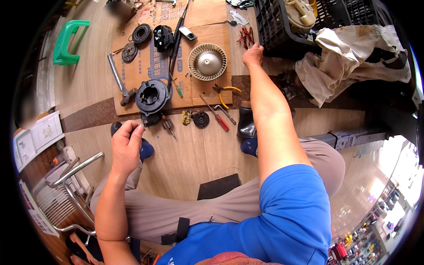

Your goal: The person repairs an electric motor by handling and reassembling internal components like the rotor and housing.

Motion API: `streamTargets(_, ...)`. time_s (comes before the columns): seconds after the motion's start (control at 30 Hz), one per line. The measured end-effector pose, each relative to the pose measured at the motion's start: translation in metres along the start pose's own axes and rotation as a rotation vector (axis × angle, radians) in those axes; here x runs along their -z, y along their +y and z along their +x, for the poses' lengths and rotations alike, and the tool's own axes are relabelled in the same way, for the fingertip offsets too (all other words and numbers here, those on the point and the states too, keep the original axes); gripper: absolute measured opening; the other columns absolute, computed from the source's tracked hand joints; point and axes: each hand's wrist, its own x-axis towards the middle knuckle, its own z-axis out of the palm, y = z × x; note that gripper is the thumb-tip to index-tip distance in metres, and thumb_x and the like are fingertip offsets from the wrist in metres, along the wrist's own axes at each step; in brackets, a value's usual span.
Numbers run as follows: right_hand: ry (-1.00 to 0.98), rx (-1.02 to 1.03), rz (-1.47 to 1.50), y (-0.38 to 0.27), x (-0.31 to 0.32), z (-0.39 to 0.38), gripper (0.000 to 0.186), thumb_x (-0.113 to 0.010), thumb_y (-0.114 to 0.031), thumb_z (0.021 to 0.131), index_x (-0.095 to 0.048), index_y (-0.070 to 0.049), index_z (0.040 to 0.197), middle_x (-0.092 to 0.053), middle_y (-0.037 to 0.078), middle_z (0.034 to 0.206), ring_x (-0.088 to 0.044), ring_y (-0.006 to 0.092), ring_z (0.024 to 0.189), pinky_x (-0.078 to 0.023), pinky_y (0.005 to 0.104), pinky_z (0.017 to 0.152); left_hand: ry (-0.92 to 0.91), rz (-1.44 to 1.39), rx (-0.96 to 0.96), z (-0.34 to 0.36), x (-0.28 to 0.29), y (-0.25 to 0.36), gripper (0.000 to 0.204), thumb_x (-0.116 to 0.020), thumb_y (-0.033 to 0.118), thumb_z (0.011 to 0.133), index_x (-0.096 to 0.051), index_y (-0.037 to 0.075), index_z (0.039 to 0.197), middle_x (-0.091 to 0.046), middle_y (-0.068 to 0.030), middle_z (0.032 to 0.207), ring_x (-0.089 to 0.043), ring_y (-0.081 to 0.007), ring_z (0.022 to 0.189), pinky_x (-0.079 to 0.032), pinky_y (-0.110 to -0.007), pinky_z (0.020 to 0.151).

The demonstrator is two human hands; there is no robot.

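My left hand (127,148) is closed, thumb pressed against the curled fingers, just below a round black motor housing (151,97). Whatever it may hold is hidden. My right arm stretches far forward, and my right hand (253,55) is curled beside a small heap of reddish-brown copper wire pieces (246,37) on the floor. Its fingertips point away from me, and what they may hold cannot be made out. Between the hands, a round fan wheel (207,62) with a silver hub lies on flattened cardboard (194,95). A small motor rotor (168,125) lies near my left hand.
A hammer (120,79), yellow-handled pliers (226,93), a red-handled screwdriver (221,123) and a black disc (201,119) lie around the cardboard. A black crate (276,28) and a pale cloth (349,57) are at the right. A green stool (66,44) stands far left.
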Motion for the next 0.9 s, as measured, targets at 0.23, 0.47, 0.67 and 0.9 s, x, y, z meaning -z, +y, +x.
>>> streamTargets(0.23,-0.111,-0.004,0.039,0.004,0.002,0.000,0.057,-0.056,-0.018,0.088,-0.039,-0.009,0.141,-0.059,0.025,0.122,-0.055,0.0372,0.117,-0.045,0.0415,0.097,0.007,0.062,-0.004,-0.001,-0.003,0.001,0.016,-0.057,0.014,0.097,-0.058,0.001,0.086,-0.049,0.0041,0.067,-0.043,-0.0035,0.059,-0.037,-0.022,0.052)
streamTargets(0.47,-0.141,0.046,0.003,0.018,0.002,0.018,0.061,-0.055,-0.018,0.086,-0.039,-0.012,0.144,-0.056,0.024,0.128,-0.054,0.0362,0.119,-0.043,0.0406,0.100,-0.003,0.071,-0.015,-0.001,-0.004,0.004,0.015,-0.058,0.013,0.096,-0.058,0.000,0.087,-0.050,0.0032,0.068,-0.043,-0.0041,0.061,-0.037,-0.022,0.054)
streamTargets(0.67,-0.062,0.000,0.054,0.015,-0.001,0.009,0.062,-0.055,-0.019,0.087,-0.037,-0.012,0.145,-0.056,0.023,0.130,-0.054,0.0368,0.120,-0.043,0.0404,0.100,0.002,0.085,-0.015,-0.002,-0.003,0.005,0.015,-0.058,0.012,0.095,-0.058,-0.001,0.087,-0.050,0.0025,0.068,-0.042,-0.0051,0.063,-0.038,-0.023,0.056)
streamTargets(0.9,-0.043,0.108,-0.062,0.017,-0.003,0.013,0.063,-0.055,-0.019,0.088,-0.034,-0.020,0.148,-0.063,0.023,0.118,-0.062,0.0365,0.108,-0.048,0.0417,0.094,-0.002,0.085,-0.023,-0.003,0.000,0.003,0.015,-0.057,0.011,0.095,-0.058,-0.001,0.087,-0.050,0.0018,0.069,-0.042,-0.0054,0.064,-0.038,-0.023,0.057)
